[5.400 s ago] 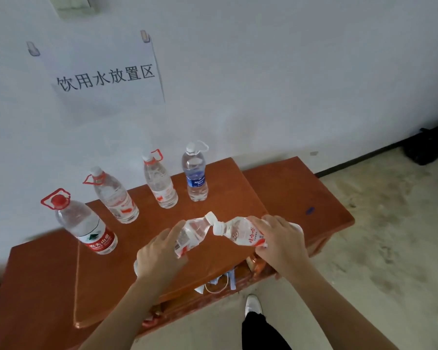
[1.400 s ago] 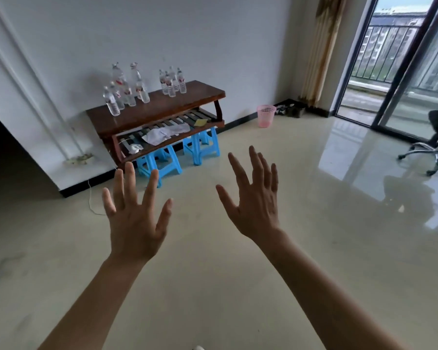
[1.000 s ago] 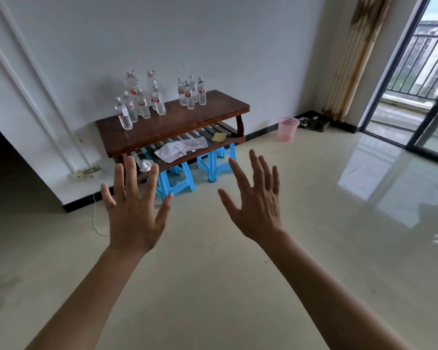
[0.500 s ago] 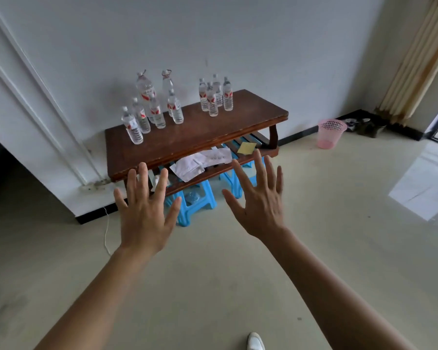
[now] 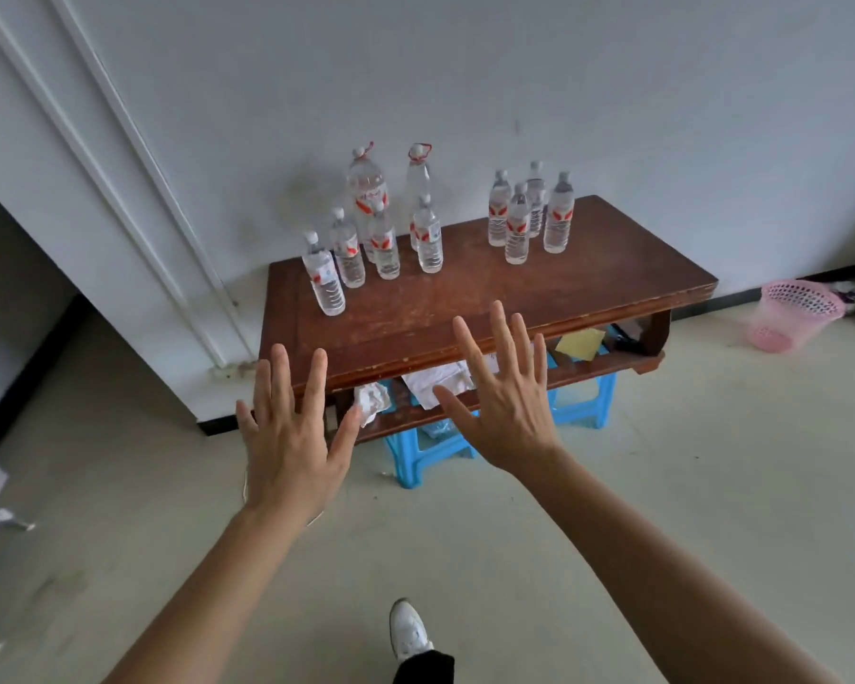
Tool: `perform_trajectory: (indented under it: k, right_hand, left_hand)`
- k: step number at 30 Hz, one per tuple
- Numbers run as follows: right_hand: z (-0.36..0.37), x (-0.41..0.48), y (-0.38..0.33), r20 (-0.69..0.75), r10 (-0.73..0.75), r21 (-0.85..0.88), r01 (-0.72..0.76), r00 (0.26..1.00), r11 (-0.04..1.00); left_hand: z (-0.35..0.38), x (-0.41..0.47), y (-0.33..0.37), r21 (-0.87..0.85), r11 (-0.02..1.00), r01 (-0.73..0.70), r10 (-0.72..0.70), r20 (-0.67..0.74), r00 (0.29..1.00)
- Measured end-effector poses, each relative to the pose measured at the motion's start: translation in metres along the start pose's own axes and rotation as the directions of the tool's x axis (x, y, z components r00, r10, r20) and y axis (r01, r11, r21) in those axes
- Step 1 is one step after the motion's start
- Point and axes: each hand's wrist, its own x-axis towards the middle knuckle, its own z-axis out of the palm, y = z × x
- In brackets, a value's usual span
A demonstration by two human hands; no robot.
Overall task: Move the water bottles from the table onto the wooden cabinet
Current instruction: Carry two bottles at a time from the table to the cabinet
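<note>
10 water bottles (image 5: 428,239) await moving along the table's (image 5: 514,293) back edge; left hand (image 5: 292,446) and right hand (image 5: 509,417), both spread, hold nothing.

The left hand (image 5: 292,446) hides the front-left corner of the brown wooden table (image 5: 465,298). The right hand (image 5: 504,402) covers part of its front edge and of the white crumpled papers (image 5: 440,377) beneath. The labels on the clear plastic water bottles (image 5: 428,239) are too small to read.
</note>
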Motion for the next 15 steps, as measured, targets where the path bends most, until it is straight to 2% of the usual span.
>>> perform_trajectory:
  k: [4,6,10,15]
  right_hand:
    - [0.050,0.079,0.003,0.051,-0.015,-0.054,0.018,0.999,0.998]
    - [0.066,0.122,0.004,0.080,0.008,-0.075,-0.001,0.997,0.997]
    - [0.086,0.190,0.011,0.078,0.020,-0.043,-0.017,0.997,0.999]
    - [0.129,0.244,0.025,0.109,0.107,0.049,-0.113,0.988,0.992]
  left_hand:
    - [0.044,0.071,-0.036,-0.041,0.999,0.030,-0.030,0.016,0.999]
    - [0.061,0.109,-0.052,-0.080,0.994,0.071,-0.065,0.068,0.996]
    - [0.087,0.181,-0.078,-0.106,0.994,0.032,-0.020,0.113,0.993]
    - [0.128,0.255,-0.100,-0.198,0.976,0.089,-0.060,0.148,0.987]
